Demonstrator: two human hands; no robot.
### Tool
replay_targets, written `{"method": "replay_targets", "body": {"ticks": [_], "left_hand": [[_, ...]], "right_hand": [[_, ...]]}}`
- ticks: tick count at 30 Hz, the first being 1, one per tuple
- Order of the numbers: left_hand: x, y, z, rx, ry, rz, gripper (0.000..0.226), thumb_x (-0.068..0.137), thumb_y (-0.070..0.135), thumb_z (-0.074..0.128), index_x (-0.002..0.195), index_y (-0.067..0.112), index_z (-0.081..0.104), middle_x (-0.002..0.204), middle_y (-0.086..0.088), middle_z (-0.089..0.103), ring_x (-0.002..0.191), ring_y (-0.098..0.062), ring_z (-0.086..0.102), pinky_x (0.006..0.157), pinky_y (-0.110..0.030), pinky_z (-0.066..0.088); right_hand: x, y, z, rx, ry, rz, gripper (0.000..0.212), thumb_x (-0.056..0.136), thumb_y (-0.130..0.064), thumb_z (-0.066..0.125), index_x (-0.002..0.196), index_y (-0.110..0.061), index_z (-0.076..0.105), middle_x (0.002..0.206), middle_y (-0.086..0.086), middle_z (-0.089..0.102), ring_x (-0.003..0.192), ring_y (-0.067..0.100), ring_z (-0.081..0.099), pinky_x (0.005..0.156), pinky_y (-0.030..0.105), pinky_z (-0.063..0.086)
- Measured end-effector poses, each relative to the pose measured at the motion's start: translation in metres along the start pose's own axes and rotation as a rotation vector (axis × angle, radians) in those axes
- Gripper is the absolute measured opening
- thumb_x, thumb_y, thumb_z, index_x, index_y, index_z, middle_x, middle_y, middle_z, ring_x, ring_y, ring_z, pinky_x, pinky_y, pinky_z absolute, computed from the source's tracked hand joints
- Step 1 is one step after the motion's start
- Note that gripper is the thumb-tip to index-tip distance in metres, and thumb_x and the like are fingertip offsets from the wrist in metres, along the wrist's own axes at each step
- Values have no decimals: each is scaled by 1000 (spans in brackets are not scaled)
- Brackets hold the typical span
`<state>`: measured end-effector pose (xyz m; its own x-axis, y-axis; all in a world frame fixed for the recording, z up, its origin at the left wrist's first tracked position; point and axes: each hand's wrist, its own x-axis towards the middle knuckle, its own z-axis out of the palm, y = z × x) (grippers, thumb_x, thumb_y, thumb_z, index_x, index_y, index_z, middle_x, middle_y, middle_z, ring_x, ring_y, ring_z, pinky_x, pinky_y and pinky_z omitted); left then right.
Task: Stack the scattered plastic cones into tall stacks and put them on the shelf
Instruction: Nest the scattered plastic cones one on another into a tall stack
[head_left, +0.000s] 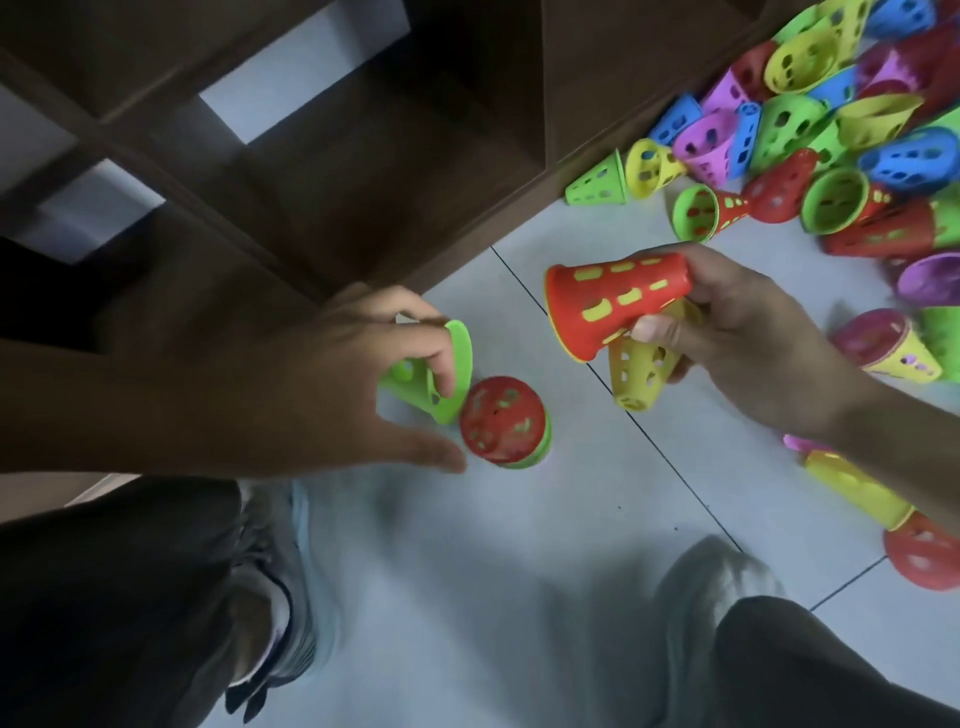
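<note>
A green perforated plastic cone (434, 371) is pinched by the left hand (332, 384) beside the floor stack (504, 422), a red-over-yellow nested pair (615, 306) is gripped by the right hand (748, 332), and rims should be aligned squarely before nesting.

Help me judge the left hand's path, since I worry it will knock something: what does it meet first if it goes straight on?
Probably the red cone standing on the floor, just past the left hand and the green cone it pinches. Depth is unclear, so it might pass above.
</note>
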<state>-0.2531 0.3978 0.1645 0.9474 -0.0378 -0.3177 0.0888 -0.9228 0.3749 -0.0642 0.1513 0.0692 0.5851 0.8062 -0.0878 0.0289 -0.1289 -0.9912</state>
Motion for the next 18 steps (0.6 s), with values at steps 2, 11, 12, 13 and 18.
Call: {"method": "replay_targets", "body": {"ticks": [2, 11, 12, 13, 18], "left_hand": [[-1, 1, 0, 21, -8, 21, 49, 68, 79, 62, 96, 39, 60, 120, 18, 50, 100, -6, 45, 82, -9, 35], [-13, 18, 10, -125, -2, -173, 64, 70, 53, 84, 120, 35, 49, 102, 15, 60, 94, -7, 58, 77, -26, 48], [-14, 20, 14, -121, -2, -198, 71, 68, 58, 84, 124, 36, 47, 104, 13, 62, 92, -8, 61, 78, -29, 51], [-14, 22, 18, -102, 2, -217, 76, 65, 66, 81, 126, 37, 46, 107, 13, 63, 93, -9, 62, 79, -31, 53], [-7, 33, 23, 77, -15, -267, 71, 64, 72, 73, 120, 33, 55, 97, 12, 54, 89, -1, 42, 76, -19, 40]], "right_hand": [[-4, -1, 4, 14, -7, -6, 32, 84, -25, 68, 116, -24, 60, 88, -6, 71, 72, 14, 65, 57, 29, 54], [-24, -8, 29, -156, -71, -42, 41, 85, -27, 72, 124, -24, 60, 90, -10, 71, 74, 13, 67, 58, 25, 55], [-25, -7, 30, -164, -78, -40, 41, 86, -28, 71, 125, -24, 59, 92, -11, 71, 76, 14, 67, 58, 26, 55], [-27, -7, 31, -150, -79, -35, 42, 86, -28, 71, 126, -23, 59, 93, -10, 71, 76, 15, 67, 58, 27, 55], [-38, -7, 30, -92, -29, -20, 40, 84, -26, 70, 122, -22, 60, 92, -7, 68, 72, 10, 64, 59, 31, 56]]}}
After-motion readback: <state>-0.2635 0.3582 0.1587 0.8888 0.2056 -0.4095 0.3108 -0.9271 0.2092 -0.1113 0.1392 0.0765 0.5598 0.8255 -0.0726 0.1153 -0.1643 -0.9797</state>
